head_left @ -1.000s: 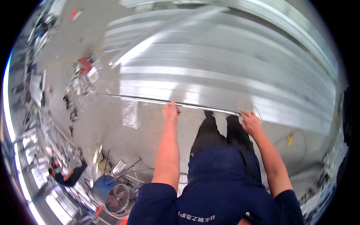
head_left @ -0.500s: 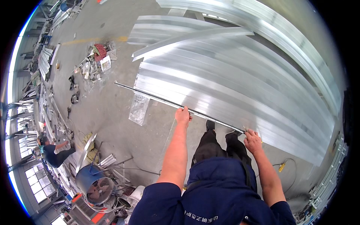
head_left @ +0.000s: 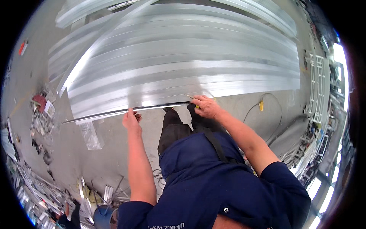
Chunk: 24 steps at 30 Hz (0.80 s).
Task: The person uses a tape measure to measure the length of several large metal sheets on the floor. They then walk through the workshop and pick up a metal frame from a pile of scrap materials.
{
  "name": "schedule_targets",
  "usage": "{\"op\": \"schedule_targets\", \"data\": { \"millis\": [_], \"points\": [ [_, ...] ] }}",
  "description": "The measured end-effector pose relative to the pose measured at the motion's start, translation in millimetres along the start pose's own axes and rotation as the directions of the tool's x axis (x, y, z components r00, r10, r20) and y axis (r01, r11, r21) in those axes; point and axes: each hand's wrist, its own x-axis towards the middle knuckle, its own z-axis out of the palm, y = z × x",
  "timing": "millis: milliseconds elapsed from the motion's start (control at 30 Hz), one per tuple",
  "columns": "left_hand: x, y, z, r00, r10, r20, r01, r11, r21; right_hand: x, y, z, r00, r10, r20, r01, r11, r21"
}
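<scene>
A long, thin metal bar (head_left: 160,105), dark along one edge and silvery along the other, lies crosswise in front of me at the near edge of wide aluminium profiles (head_left: 179,72). My left hand (head_left: 131,119) pinches it near its middle, fingers closed. At the bar's right end, my right hand (head_left: 206,107) is closed around it. A slim pointed thing (head_left: 189,96) juts from the right fingers, and a bit of yellow shows beneath them; what these are I cannot make out. The bar's far left end (head_left: 66,122) sticks out past the profiles.
One loose profile (head_left: 89,53) lies slantwise over the others. Clear plastic wrapping (head_left: 90,136) is on the floor, and a scrap heap (head_left: 41,110) lies at left. A yellow switch box (head_left: 261,105) with its cable sits at right. A blue drum fan (head_left: 103,216) and another person (head_left: 68,219) are at lower left.
My view has swung to the right, so the profiles and bar appear more level. Both hands stay on the bar, which is now closer along the profiles' near edge.
</scene>
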Motion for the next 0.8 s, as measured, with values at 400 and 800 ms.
{"op": "schedule_targets", "data": {
  "millis": [400, 800],
  "points": [
    [-81.1, -67.3, 118.9, 0.61, 0.112, 0.784, -0.463, 0.854, 0.239, -12.0, -41.0, -6.7, 0.839, 0.542, 0.057, -0.419, 0.573, 0.704],
    [-53.0, -16.1, 111.1, 0.59, -0.161, 0.791, -0.661, 0.467, 0.587, -57.1, 50.8, -4.0, 0.282, 0.909, 0.307, -0.015, -0.316, 0.949]
  ]
}}
